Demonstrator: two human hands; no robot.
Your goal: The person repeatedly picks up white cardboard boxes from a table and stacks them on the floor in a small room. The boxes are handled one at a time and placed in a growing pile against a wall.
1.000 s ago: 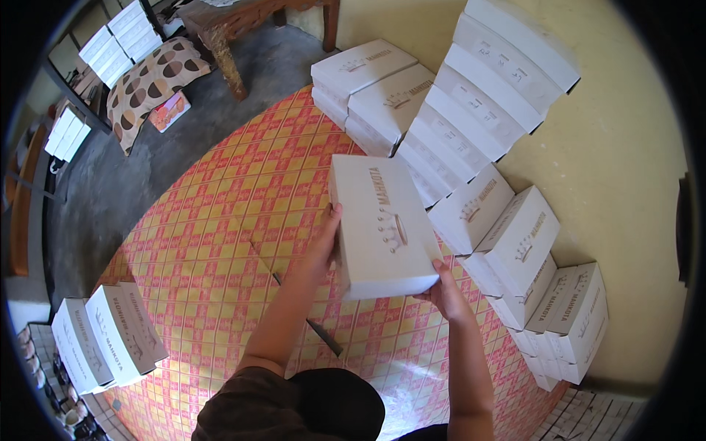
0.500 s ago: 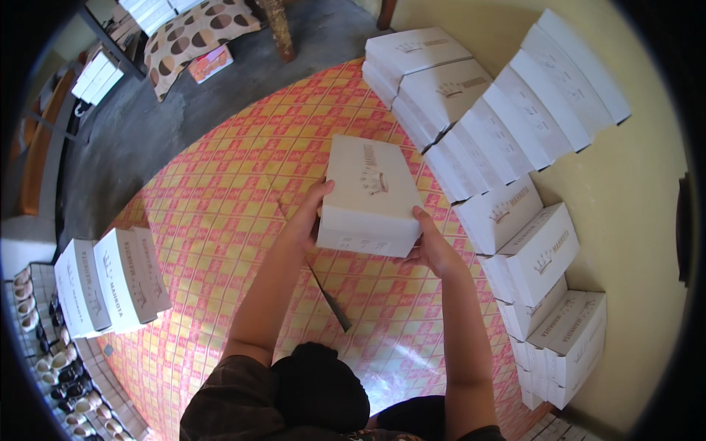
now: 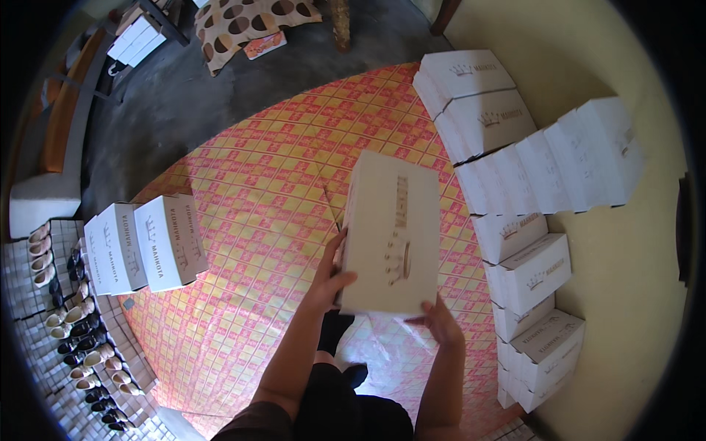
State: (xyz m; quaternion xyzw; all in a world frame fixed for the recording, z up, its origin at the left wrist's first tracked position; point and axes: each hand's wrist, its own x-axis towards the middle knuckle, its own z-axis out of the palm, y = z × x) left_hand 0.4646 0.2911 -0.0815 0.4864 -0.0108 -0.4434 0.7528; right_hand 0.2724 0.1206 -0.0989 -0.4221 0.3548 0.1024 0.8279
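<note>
A closed white cardboard box, with a printed crown on its lid, is held up in front of me above the patterned floor mat. My left hand grips its left side, thumb on the lid's edge and fingers along the side wall. At the near right corner, my right hand has its fingertips against the box; part of those fingers is hidden beneath it.
White boxes are stacked along the right wall, including a leaning row. More boxes stand at left, beside several shoes on tiles. A cushion lies on the grey floor at the back.
The box has come nearer to me and turned, its lid now facing up toward me. Both hands moved with it. My view has shifted, and a dark foot shows below the box.
</note>
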